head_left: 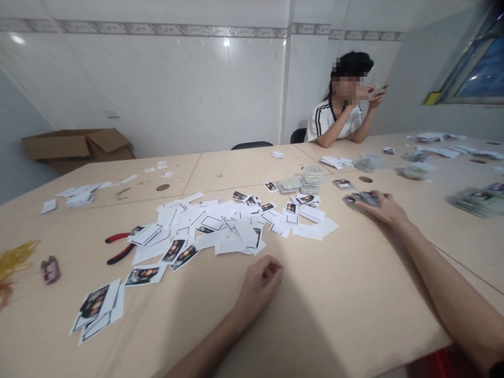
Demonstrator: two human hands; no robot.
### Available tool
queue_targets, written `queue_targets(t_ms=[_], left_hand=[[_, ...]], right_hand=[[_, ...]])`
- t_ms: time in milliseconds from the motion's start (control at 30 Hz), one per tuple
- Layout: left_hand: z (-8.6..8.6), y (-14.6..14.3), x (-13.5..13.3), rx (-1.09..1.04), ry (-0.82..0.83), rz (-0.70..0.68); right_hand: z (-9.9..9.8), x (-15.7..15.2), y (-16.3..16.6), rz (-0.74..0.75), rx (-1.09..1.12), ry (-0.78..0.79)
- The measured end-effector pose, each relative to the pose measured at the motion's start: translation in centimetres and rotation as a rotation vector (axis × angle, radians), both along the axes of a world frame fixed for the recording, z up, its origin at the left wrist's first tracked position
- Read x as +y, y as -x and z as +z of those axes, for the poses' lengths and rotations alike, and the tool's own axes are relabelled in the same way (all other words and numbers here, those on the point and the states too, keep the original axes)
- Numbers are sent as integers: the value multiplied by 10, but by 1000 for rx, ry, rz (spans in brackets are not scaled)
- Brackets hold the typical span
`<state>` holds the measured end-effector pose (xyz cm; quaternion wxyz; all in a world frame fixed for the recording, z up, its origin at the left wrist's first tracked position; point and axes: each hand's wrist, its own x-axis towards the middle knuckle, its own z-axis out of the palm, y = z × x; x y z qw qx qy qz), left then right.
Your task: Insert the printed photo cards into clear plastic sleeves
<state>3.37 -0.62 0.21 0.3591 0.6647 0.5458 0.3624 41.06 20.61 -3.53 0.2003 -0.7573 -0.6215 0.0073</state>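
Note:
My left hand point(259, 286) rests loosely curled on the pale wooden table point(331, 294), holding nothing, just below a scattered pile of white printed paper cards point(212, 223). My right hand point(381, 208) lies over a small stack of printed cards point(362, 199) and grips its near end. Red-and-black handled pliers point(120, 247) lie at the pile's left edge, partly under the cards. Two loose groups of printed cards point(96, 310) sit nearer the table's left side.
Bundled card stacks point(301, 181) stand beyond the pile, with more bundles point(478, 202) to the right. Yellow rubber bands point(16, 262) lie at the left. A seated person point(336, 118) at the far side holds a card. A cardboard box point(76, 147) sits by the wall.

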Motion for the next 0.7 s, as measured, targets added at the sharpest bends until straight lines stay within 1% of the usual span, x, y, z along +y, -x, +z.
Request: queue_targets(t_ms=[67,200,300,400,500,600,667,700], left_hand=[[0,0,0,4,3,-1],[0,1,0,10,9,-13],[0,1,0,12,7,-5],[-1,1,0,-4,0,-3],[-1,0,0,-40,-19,-8],[-2,1,0,-51,-22,-8],[-2,1,-1,-43,-17,-11],[-2,1,-1,-42,-19,-12]], right_hand=[[2,-1,8,13,-44,5],[1,-1,22,44,-117,-34],[1,-1,26,85,-123,-56],[2,-1,28,146,-129,-26],[1,-2,29,172,-118,-9],[-1,-3,31,171,-110,-51],[1,-3,32,167,-53,-87],[4,-3,34,173,9,-113]])
